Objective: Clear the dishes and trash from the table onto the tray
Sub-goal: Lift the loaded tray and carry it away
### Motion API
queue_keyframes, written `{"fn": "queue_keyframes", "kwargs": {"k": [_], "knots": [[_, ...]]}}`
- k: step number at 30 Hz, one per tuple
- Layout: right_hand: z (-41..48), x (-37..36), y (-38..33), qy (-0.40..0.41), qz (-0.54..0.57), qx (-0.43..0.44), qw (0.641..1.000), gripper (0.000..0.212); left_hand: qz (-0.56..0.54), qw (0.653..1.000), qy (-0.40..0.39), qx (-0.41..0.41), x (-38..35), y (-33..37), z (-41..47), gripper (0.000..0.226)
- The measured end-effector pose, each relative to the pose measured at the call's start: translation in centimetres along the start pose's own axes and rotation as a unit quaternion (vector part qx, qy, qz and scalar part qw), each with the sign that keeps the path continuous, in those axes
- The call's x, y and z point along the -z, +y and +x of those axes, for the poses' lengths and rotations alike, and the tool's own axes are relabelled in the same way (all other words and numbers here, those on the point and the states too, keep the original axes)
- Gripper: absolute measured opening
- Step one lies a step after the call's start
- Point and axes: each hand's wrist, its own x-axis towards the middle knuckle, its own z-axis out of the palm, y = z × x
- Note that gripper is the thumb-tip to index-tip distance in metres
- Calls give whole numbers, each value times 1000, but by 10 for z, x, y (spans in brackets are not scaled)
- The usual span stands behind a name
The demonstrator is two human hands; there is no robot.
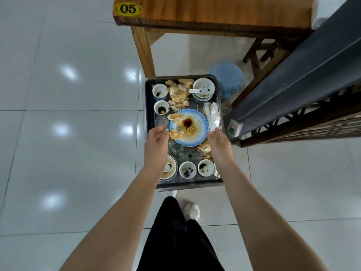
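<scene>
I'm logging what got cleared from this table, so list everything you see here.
tray: one, dark metal, held above floor
plate: one, blue-rimmed, tray's middle
cups: four, white, two far-left, two near edge
bowls: at least two, white, far-right and near-left corners
spoon: one, white, in far-right bowl
glasses: about three, clear, around plate
napkins: heap, yellowish, mostly far middle
foil wrapper: one, silver, right side
table: one, wooden, ahead, labelled 05
stool: one, blue, under table
left hand: grips tray's left rim
right hand: grips tray's right rim
</scene>
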Motion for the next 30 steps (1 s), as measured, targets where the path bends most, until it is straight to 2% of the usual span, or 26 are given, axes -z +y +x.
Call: {"fn": "queue_keyframes", "kwargs": {"k": [3, 7, 10, 17, 23, 26, 28, 30], "knots": [[19, -5, 6, 13, -27, -20, 999, 39, 20, 1000, -8, 11, -1, -9, 20, 13], [59, -18, 16, 33, -59, -57, 996, 53, 49, 999, 9, 19, -3, -15, 52, 20], [80, -22, 27, 51, -69, -64, 994, 56, 84, 996, 30, 30, 0, -25, 74, 18], [121, -13, 55, 72, -113, -53, 990, 61, 201, 978, 47, 20, -4, -53, 110, 46], [160, -2, 77, 66, -137, -78, 985, 62, 232, 968, 99, 13, -14, -75, 135, 24], [176, 0, 88, 63, -133, -104, 984, 57, 241, 960, 141, 35, -12, -80, 146, 24], [182, -1, 94, 62, -141, -103, 983, 51, 234, 956, 160, 74, -9, -83, 154, 36], [186, -1, 97, 68, -159, -74, 982, 43, 241, 959, 133, 66, -4, -89, 162, 36]]}}
